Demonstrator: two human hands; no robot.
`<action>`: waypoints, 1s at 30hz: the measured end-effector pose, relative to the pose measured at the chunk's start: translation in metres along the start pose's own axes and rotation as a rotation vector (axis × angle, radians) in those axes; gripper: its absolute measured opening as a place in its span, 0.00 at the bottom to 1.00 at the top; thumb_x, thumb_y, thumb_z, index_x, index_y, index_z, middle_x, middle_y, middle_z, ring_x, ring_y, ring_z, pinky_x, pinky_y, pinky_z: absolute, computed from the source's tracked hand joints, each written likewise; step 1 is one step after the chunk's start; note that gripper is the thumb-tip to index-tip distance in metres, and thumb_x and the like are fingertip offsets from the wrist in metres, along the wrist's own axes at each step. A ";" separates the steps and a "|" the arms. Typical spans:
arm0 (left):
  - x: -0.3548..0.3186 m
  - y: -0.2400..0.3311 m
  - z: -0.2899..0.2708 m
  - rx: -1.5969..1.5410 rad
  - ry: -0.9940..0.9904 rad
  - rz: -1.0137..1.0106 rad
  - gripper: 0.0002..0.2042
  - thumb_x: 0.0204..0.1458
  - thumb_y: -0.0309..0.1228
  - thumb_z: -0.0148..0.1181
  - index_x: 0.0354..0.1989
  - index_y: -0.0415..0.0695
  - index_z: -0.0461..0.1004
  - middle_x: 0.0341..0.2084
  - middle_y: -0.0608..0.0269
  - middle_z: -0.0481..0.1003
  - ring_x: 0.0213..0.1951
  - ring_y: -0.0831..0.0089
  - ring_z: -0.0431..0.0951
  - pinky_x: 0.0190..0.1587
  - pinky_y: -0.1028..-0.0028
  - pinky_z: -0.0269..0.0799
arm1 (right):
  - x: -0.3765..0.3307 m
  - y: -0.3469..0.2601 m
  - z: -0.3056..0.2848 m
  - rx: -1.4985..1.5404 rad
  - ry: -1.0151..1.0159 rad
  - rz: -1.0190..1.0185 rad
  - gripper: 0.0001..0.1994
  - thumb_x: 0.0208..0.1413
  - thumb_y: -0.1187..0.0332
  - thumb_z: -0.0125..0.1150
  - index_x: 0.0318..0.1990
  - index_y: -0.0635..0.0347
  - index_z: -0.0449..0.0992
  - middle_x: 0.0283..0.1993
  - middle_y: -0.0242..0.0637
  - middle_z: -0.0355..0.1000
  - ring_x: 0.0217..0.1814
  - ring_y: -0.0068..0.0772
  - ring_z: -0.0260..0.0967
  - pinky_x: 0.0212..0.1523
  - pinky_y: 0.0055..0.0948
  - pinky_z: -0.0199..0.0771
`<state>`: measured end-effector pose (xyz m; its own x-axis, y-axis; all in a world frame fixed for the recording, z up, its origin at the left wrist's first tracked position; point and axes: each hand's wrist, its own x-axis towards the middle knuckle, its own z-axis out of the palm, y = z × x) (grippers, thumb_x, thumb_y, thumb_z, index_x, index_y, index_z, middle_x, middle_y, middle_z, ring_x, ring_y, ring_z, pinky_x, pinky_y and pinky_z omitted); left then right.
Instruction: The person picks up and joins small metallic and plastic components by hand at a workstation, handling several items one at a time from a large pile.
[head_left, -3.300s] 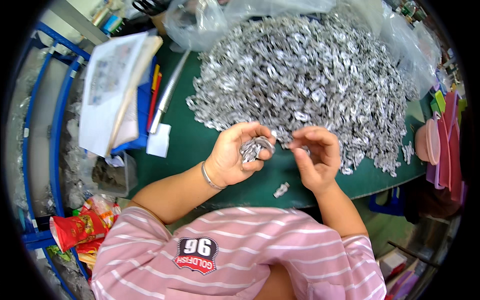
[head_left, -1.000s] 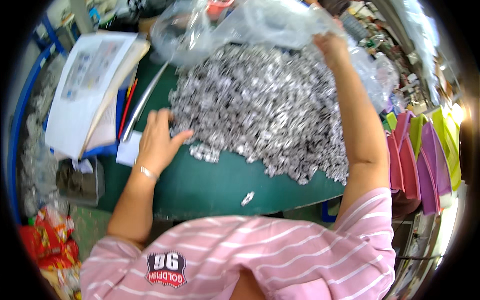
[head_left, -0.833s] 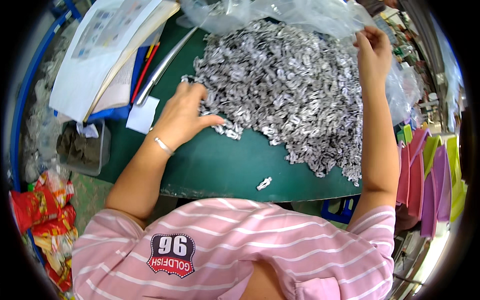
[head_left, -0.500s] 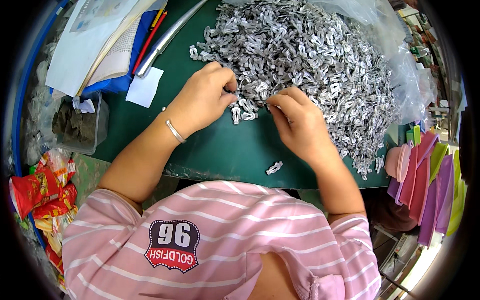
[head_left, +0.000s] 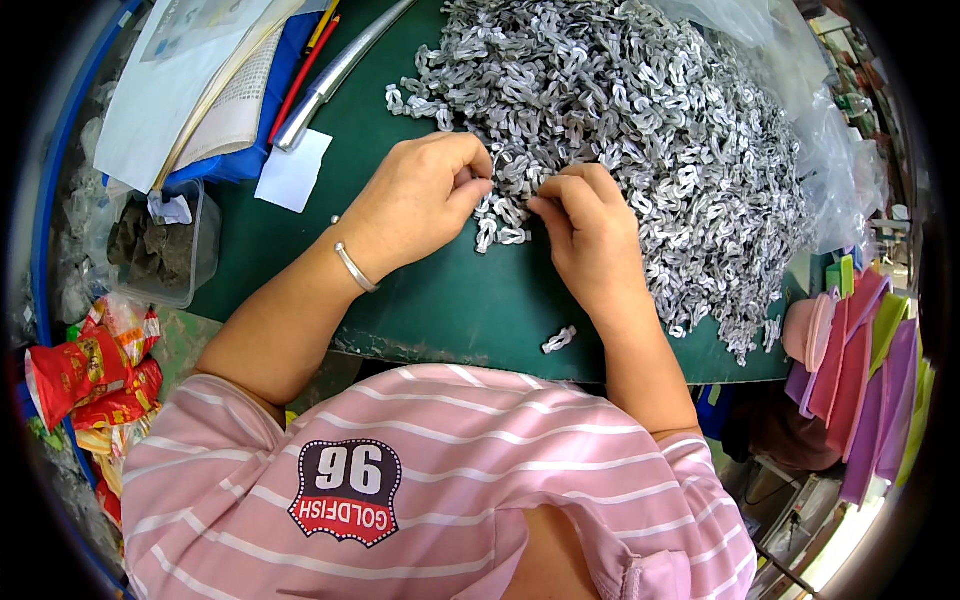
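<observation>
A large heap of small silver-grey looped metal pieces (head_left: 640, 130) covers the far middle and right of the green table (head_left: 450, 300). At the heap's near edge, my left hand (head_left: 425, 195) has thumb and forefinger closed in a pinch; whatever is between them is hidden. My right hand (head_left: 592, 235) faces it a short way to the right, fingers bent and the thumb pressed to the fingertips, with nothing I can make out in them. Several looped pieces (head_left: 503, 225) lie between the two hands. One lone looped piece (head_left: 559, 340) rests close to the front edge.
Papers (head_left: 190, 80), a red pencil (head_left: 303, 80), a silver metal bar (head_left: 335, 85) and a white paper scrap (head_left: 294, 172) lie at left. A clear plastic box (head_left: 205, 245) stands beside them. Clear plastic sheeting (head_left: 835, 165) borders the heap; coloured plastic bins (head_left: 850, 370) are at right.
My left hand has shifted a little to the right, toward my right hand, so the fingertips are closer together. The whole view has also moved slightly. The lone piece stays by the front edge.
</observation>
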<state>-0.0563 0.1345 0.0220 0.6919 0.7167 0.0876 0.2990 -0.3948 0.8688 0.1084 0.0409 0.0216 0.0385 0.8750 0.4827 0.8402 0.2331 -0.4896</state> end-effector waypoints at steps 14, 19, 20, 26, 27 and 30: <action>-0.008 0.010 0.025 -0.445 0.054 0.128 0.07 0.41 0.19 0.61 0.31 0.38 0.75 0.23 0.62 0.73 0.24 0.77 0.74 0.27 0.81 0.70 | -0.005 0.017 -0.011 1.219 -0.179 0.526 0.05 0.51 0.78 0.55 0.35 0.69 0.73 0.33 0.38 0.72 0.32 0.23 0.70 0.34 0.20 0.72; -0.006 0.012 0.017 -0.280 0.050 0.388 0.07 0.42 0.16 0.60 0.31 0.36 0.75 0.28 0.60 0.70 0.26 0.79 0.72 0.26 0.83 0.69 | -0.007 0.024 -0.008 1.245 -0.160 0.364 0.04 0.46 0.81 0.58 0.32 0.68 0.75 0.39 0.42 0.70 0.38 0.26 0.70 0.39 0.21 0.72; -0.007 0.013 0.016 -0.295 0.056 0.378 0.07 0.41 0.16 0.60 0.31 0.37 0.76 0.28 0.59 0.70 0.27 0.79 0.72 0.26 0.83 0.69 | -0.007 0.024 -0.008 1.207 -0.158 0.350 0.04 0.45 0.82 0.59 0.31 0.68 0.75 0.40 0.43 0.69 0.38 0.26 0.69 0.40 0.21 0.72; -0.010 0.015 0.015 -0.366 0.070 0.268 0.10 0.43 0.16 0.59 0.36 0.34 0.75 0.30 0.58 0.72 0.27 0.76 0.74 0.29 0.82 0.71 | -0.008 0.017 -0.010 1.002 -0.045 0.184 0.08 0.44 0.83 0.60 0.34 0.67 0.72 0.39 0.40 0.67 0.39 0.25 0.68 0.37 0.20 0.71; -0.010 0.015 0.017 -0.490 0.065 0.151 0.09 0.45 0.19 0.59 0.36 0.35 0.75 0.29 0.59 0.73 0.26 0.77 0.74 0.28 0.82 0.71 | -0.008 0.014 -0.007 0.978 0.013 0.143 0.10 0.43 0.83 0.60 0.35 0.66 0.70 0.39 0.40 0.67 0.39 0.25 0.68 0.37 0.20 0.71; -0.009 0.015 0.022 -0.750 -0.006 -0.156 0.10 0.51 0.25 0.54 0.40 0.34 0.73 0.26 0.59 0.76 0.25 0.78 0.75 0.30 0.81 0.72 | -0.009 0.003 -0.001 0.976 0.135 0.121 0.17 0.42 0.84 0.60 0.40 0.63 0.63 0.38 0.39 0.66 0.38 0.24 0.67 0.35 0.20 0.70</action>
<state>-0.0441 0.1094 0.0232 0.6825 0.7281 -0.0642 -0.1310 0.2083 0.9692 0.1114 0.0337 0.0165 0.2068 0.8745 0.4386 0.0148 0.4455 -0.8952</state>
